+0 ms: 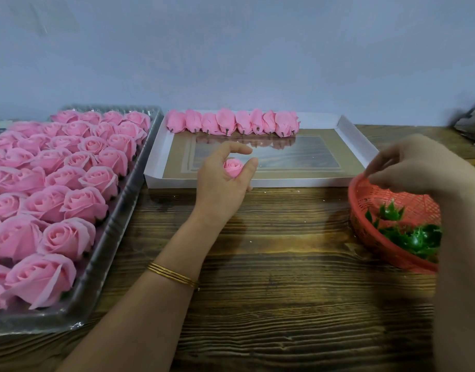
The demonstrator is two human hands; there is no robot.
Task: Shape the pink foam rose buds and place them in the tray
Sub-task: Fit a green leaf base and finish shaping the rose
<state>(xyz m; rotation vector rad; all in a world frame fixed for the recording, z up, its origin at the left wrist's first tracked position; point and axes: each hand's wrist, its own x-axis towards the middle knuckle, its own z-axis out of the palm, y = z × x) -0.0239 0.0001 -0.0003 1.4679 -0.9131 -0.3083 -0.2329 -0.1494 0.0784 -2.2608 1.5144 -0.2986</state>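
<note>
**A:** Status entry, please. Where is the bud in hand?

**B:** The left hand point(222, 189) pinches one pink rose bud point(233, 167) between thumb and curled fingers, with the forefinger arched above it. The bud faces up and is held over the near part of the white tray point(284, 182), not set down yet.

**A:** And the other hand?

**B:** The right hand point(419, 167) hangs over the rim of the red basket point(370, 200), which holds green leaf pieces point(416, 238). It is blurred, so I cannot tell whether its fingers are spread or gripping anything.

**A:** How much is done?

**B:** One row of finished buds point(232, 122) lies along the far wall of the white tray, side by side on their sides with the stub ends toward the viewer. I count roughly eight or nine, though they overlap. The rest of the tray floor is bare.

**A:** And what is left?

**B:** The clear plastic tray point(118, 210) on the left of the desk point(284, 264) is packed with open pink roses point(56, 183), many rows of them. My judgement is that these are the stock waiting to be shaped. If so, only a small fraction is finished.

**A:** So, overall progress?

**B:** Early, I would say. One row is placed, one bud is close to placement, and most of the supply appears untouched. It is unclear whether a leaf piece is meant to go on this bud first.
</note>
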